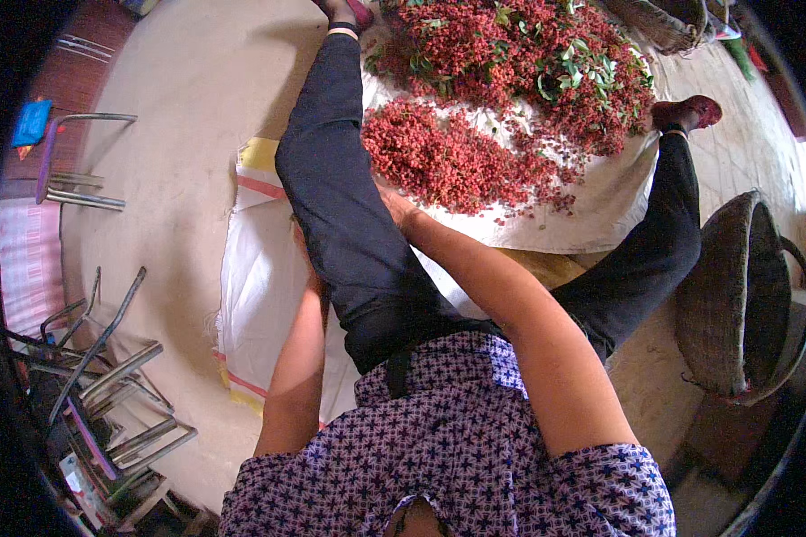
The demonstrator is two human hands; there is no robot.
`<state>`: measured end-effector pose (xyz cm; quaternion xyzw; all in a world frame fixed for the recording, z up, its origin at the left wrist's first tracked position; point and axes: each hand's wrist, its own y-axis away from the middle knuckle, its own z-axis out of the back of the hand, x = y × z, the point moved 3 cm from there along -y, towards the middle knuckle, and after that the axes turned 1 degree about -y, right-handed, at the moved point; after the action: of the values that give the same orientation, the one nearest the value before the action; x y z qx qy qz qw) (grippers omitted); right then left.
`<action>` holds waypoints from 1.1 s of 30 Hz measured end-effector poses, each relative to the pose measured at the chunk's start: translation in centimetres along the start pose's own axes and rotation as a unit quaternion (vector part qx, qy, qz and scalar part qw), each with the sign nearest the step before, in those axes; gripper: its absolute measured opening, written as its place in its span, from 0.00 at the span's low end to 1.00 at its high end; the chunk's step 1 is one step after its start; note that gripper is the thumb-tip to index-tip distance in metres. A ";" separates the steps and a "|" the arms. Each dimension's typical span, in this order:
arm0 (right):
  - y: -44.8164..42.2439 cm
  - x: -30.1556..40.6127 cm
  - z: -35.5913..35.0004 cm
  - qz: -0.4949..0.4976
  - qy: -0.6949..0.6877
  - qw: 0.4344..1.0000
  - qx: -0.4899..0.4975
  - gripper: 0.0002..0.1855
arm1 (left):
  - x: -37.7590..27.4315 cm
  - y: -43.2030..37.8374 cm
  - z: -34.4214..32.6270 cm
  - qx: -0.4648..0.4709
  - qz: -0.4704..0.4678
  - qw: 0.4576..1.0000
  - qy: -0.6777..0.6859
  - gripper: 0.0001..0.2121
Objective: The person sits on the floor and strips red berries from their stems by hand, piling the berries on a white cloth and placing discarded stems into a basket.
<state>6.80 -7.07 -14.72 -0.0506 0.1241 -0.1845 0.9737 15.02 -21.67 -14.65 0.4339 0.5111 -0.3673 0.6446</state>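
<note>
My right hand (395, 203) reaches down between my legs, at the left edge of a smaller heap of picked red berries (443, 158) that look like Sichuan peppercorns. Its fingers are largely hidden behind my left thigh, so any hold is unclear. My left forearm passes along the outer side of that thigh, and the left hand is out of sight behind the leg. A white woven sack (255, 282) with red and yellow stripes lies beneath the left leg and arm. Beyond the small heap, a bigger pile of red berry clusters (470, 47) holds green leaves.
Both heaps rest on a pale cloth sheet (604, 215). A large handled wicker basket (715, 302) stands on the right; another basket (665, 20) is at the top right. Metal-framed chairs (101, 376) crowd the lower left, with a metal-legged seat (84, 198) farther up.
</note>
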 end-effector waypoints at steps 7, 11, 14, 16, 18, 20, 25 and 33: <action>0.2 -1.7 1.2 -0.010 0.106 0.992 -0.070 0.29 | -6.1 -5.4 1.2 0.039 0.159 0.986 -0.040 0.21; -1.3 -4.5 6.0 -0.030 -0.118 0.990 -0.075 0.27 | -6.8 -5.1 2.3 0.031 0.242 0.969 -0.024 0.21; -1.4 -6.9 4.9 -0.095 -0.050 0.993 -0.057 0.26 | -7.1 -5.0 0.8 0.006 0.230 0.973 -0.008 0.21; -1.9 -7.8 4.5 -0.135 0.029 0.989 0.054 0.25 | -7.3 -4.9 1.4 -0.002 0.206 0.978 -0.034 0.21; -1.5 -8.4 4.8 -0.155 0.024 0.986 0.051 0.24 | -7.5 -5.2 2.8 0.031 0.175 0.975 -0.133 0.21; -1.2 -8.7 4.6 -0.150 -0.022 0.980 0.128 0.21 | -7.5 -6.0 3.8 0.069 0.182 0.960 -0.200 0.21; 2.1 -9.9 6.3 -0.165 0.013 0.979 0.118 0.17 | -5.7 -6.5 5.2 0.036 0.141 0.979 -0.140 0.21; 4.4 -11.2 7.3 -0.188 -0.059 0.979 0.044 0.19 | -8.4 -8.9 5.8 0.050 0.190 0.967 -0.159 0.20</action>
<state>0.16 1.55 -5.86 -0.0412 0.0462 -0.3661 0.9285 7.03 -29.96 -7.51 0.4908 0.2908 -0.3271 0.7533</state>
